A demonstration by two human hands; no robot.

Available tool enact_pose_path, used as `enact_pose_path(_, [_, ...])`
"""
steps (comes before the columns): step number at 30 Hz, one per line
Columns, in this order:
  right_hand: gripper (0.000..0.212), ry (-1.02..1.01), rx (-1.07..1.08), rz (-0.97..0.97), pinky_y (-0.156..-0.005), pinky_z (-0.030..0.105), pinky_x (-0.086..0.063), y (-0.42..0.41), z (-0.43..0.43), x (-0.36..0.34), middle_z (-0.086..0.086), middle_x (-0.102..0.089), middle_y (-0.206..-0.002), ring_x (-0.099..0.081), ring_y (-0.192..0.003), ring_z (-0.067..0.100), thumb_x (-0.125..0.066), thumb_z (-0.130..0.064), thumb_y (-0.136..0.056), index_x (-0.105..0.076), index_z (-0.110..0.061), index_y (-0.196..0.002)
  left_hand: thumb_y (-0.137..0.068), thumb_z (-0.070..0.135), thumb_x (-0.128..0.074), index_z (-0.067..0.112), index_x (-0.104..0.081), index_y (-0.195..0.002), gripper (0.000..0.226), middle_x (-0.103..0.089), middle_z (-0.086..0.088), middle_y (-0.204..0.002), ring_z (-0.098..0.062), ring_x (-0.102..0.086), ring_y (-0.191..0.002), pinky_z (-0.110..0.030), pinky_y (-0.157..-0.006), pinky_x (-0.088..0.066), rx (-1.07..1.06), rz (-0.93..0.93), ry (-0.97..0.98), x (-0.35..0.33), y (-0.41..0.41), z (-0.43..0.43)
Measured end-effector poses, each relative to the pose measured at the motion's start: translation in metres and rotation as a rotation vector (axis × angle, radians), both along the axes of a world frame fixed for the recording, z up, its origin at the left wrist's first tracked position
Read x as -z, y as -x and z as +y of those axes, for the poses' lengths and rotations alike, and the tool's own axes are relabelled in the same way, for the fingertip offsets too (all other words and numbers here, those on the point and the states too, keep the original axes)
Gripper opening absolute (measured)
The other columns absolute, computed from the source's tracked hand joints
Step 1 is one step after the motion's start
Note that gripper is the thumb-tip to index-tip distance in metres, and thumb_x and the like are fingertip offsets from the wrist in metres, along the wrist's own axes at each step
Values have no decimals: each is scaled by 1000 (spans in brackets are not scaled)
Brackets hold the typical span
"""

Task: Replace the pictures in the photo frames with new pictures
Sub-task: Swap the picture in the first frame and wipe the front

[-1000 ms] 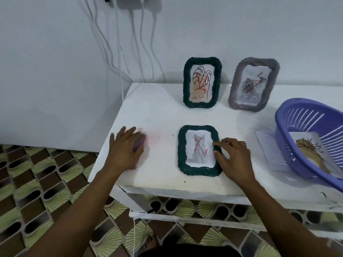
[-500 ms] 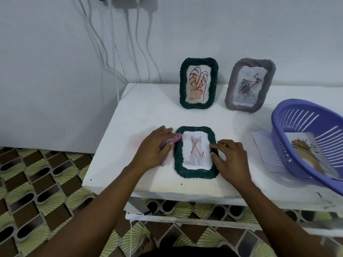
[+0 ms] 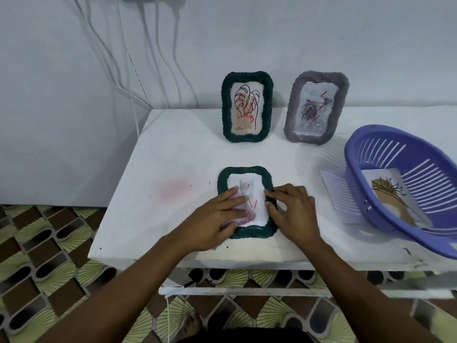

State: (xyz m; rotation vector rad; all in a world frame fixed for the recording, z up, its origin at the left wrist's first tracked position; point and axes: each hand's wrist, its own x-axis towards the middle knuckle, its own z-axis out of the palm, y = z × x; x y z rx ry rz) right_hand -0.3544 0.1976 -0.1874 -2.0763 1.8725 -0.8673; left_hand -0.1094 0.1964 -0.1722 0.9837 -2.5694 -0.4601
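Findings, front edge of the desk [image 3: 188,154], near its middle: the flat frame [image 3: 243,170] is lying face up there, its dark green rim showing along the far side and the front right. The cat picture [image 3: 247,190] is sitting inside it, with red strokes across it.

Your left hand [image 3: 212,221] is pressing a pale cloth [image 3: 243,217] onto the lower left of that picture. The fingers are lying fairly straight over the cloth rather than curling round it, so the hand is pushing down and grasping nothing. Your right hand [image 3: 295,214] is resting its bent fingertips on the frame's right rim and is also holding nothing.

Rear edge: the green frame [image 3: 226,107] is standing upright and showing a leaf drawing marked in red. The grey frame [image 3: 294,107] is standing just beside it on the right, leaning back.

Right edge: the basket [image 3: 385,134] is sitting tilted, with a brown picture [image 3: 393,196] lying inside. A white sheet [image 3: 336,191] is lying partly under it.

A pink stain [image 3: 173,191] is showing on the desk left of the flat frame. Cables [image 3: 158,58] are hanging down the wall behind the left rear corner.
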Motion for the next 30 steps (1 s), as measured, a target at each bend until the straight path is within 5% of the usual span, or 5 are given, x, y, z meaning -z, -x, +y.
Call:
enact_pose_path(6, [28, -5, -16, -11, -77, 38, -37, 0, 1, -3, -11, -63, -104, -48, -102, 16, -58, -37, -87, -70, -32, -112, -99, 31, -42, 15, -53, -138, 43, -37, -6, -153, -22, -16, -148, -42, -118, -26, -207, -65, 23, -4, 24, -60])
enact_pose_path(9, [29, -5, -22, -25, -77, 38, -36, 0, 1, -4, -11, -63, -104, -48, -102, 17, -53, -34, -89, -70, -32, -112, -96, 23, -48, 19, -59, -131, 37, -42, -9, -150, -27, -20, -147, -47, -116, -28, -97, -85, 33, -7, 32, -68])
enact_pose_path(17, [44, -28, -17, -64, -80, 39, -37, -1, 0, -5, -10, -64, -105, -48, -103, 18, -43, -16, -83, -71, -30, -114, -96, 20, -50, 24, -58, -133, 38, -41, -2, -151, -16, -15, -149, -33, -120, -21, 207, -89, 74, -9, 11, -21])
enact_pose_path(24, [46, -25, -1, -70, -83, 41, -40, -2, 3, -7, -13, -64, -106, -47, -103, 15, -37, -35, -83, -71, -31, -112, -97, 31, -45, 15, -57, -133, 42, -42, -5, -150, -22, -21, -147, -43, -113, -35, -282, -59, 25, -4, 23, -64])
enact_pose_path(30, [48, -24, 1, -59, -82, 37, -37, -2, 3, -6, -13, -63, -106, -46, -103, 14, -35, -37, -82, -71, -31, -113, -95, 25, -45, 21, -66, -123, 35, -45, -1, -147, -18, -21, -147, -27, -117, -23, -48, 18, 9, -7, 15, -30])
